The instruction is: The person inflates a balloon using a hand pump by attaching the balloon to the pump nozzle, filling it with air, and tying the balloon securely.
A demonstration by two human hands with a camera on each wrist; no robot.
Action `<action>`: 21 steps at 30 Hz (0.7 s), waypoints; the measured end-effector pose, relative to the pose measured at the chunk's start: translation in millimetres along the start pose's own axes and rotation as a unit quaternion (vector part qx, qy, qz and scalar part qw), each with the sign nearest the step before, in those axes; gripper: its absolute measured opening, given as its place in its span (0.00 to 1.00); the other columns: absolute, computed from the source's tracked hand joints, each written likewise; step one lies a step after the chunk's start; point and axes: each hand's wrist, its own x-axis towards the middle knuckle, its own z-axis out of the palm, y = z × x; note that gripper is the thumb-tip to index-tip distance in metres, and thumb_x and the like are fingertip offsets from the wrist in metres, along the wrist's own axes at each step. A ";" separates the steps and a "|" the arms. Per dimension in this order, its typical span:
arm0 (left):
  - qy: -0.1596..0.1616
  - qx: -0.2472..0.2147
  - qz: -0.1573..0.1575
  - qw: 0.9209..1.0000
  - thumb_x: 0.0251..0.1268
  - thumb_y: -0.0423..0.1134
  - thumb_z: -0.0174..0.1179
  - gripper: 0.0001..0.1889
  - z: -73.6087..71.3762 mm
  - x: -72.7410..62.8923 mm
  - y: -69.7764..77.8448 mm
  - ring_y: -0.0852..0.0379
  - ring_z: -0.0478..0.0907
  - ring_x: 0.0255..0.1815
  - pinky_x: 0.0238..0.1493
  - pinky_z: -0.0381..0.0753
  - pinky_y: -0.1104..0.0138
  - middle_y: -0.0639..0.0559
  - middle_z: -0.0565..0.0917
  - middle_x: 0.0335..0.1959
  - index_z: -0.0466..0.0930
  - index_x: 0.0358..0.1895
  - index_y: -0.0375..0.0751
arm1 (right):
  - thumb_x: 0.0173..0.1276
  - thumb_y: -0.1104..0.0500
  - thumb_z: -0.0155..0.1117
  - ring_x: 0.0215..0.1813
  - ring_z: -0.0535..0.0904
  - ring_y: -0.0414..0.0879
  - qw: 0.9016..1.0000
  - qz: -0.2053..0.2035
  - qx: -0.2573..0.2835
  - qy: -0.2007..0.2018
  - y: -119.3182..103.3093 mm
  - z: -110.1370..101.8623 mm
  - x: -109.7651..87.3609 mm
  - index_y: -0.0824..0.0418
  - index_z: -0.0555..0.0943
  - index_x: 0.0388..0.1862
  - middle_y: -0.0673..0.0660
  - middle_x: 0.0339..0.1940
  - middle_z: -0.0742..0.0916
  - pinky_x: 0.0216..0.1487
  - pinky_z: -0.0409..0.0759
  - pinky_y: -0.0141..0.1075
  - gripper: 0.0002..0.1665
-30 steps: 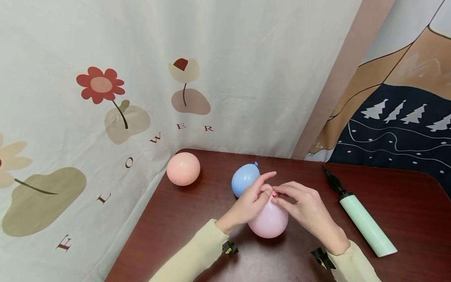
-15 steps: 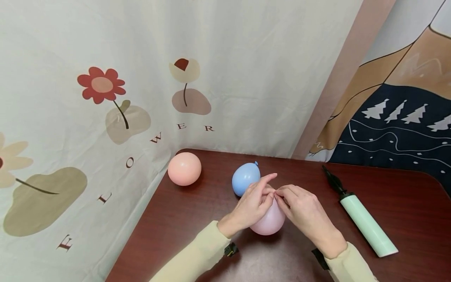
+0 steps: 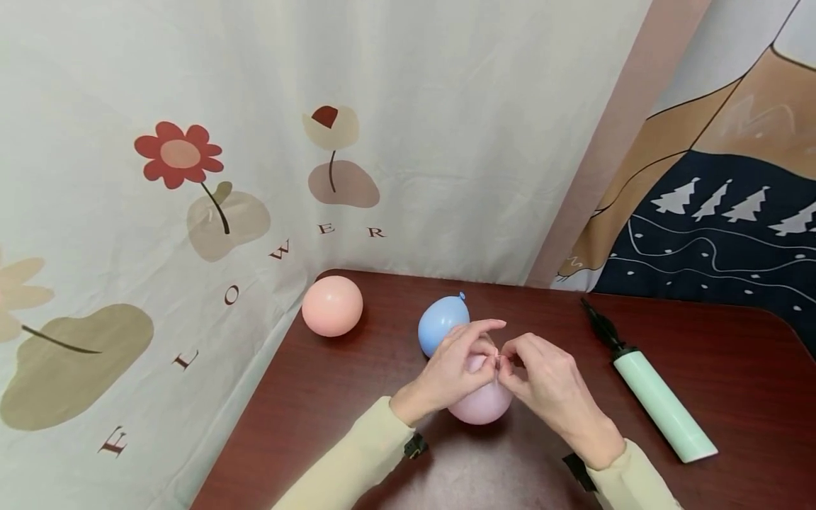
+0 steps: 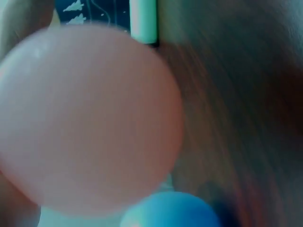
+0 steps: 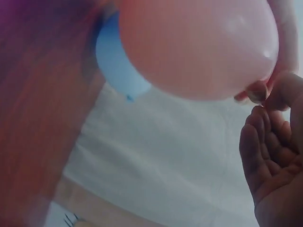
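Observation:
A pink balloon point(image 3: 479, 405), blown up and round, hangs below both hands with its neck at the top in the head view. My left hand point(image 3: 449, 368) pinches the neck between thumb and fingers, one finger stretched out to the right. Close beside it, my right hand point(image 3: 545, 372) pinches the neck's end with thumb and index finger. In the right wrist view the right hand point(image 5: 279, 146) grips at the balloon's point(image 5: 203, 47) tip. The balloon point(image 4: 90, 118) fills much of the left wrist view. The neck itself is mostly hidden by fingertips.
A blue balloon point(image 3: 441, 324) lies just behind the left hand. Farther left, a peach balloon point(image 3: 332, 306) rests near the edge of the dark wooden table point(image 3: 331, 397). On the right lies a mint-green hand pump point(image 3: 663, 404) with a black nozzle. Printed curtains point(image 3: 446, 142) hang behind the table.
Both hands stay at the balloon's neck while their fingers shift. The right fingertips have drawn in to a tighter pinch, and the balloon has moved slightly left.

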 end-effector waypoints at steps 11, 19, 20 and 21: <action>-0.073 -0.403 -0.069 0.910 0.76 0.25 0.47 0.25 -9.0 -0.5 -14.6 0.60 0.77 0.48 0.61 0.74 0.63 0.52 0.82 0.32 0.57 0.73 0.26 | 0.63 0.75 0.72 0.42 0.86 0.40 0.977 0.093 0.189 -0.017 0.7 -2.8 1.7 0.58 0.90 0.50 0.47 0.43 0.90 0.43 0.81 0.23 0.19; -0.107 -0.473 -0.071 0.872 0.73 0.25 0.44 0.27 -9.5 3.5 -15.7 0.60 0.76 0.51 0.62 0.71 0.66 0.63 0.82 0.31 0.53 0.72 0.21 | 0.62 0.68 0.77 0.38 0.84 0.36 0.965 0.158 0.206 -0.033 -3.2 -7.3 7.0 0.49 0.91 0.39 0.43 0.36 0.90 0.36 0.82 0.26 0.14; -0.111 -0.475 -0.069 0.870 0.73 0.25 0.44 0.27 -9.6 3.8 -16.1 0.60 0.76 0.50 0.62 0.71 0.66 0.63 0.81 0.31 0.53 0.72 0.20 | 0.63 0.68 0.77 0.38 0.84 0.36 0.964 0.161 0.206 -0.039 -3.2 -7.8 7.2 0.48 0.90 0.39 0.42 0.35 0.89 0.35 0.82 0.26 0.14; -0.116 -0.478 -0.067 0.868 0.73 0.25 0.44 0.27 -9.8 4.1 -16.2 0.60 0.76 0.48 0.62 0.71 0.66 0.63 0.81 0.31 0.53 0.72 0.20 | 0.63 0.67 0.77 0.38 0.83 0.36 0.964 0.162 0.207 -0.044 -2.9 -8.2 7.4 0.48 0.90 0.38 0.41 0.35 0.89 0.35 0.82 0.27 0.14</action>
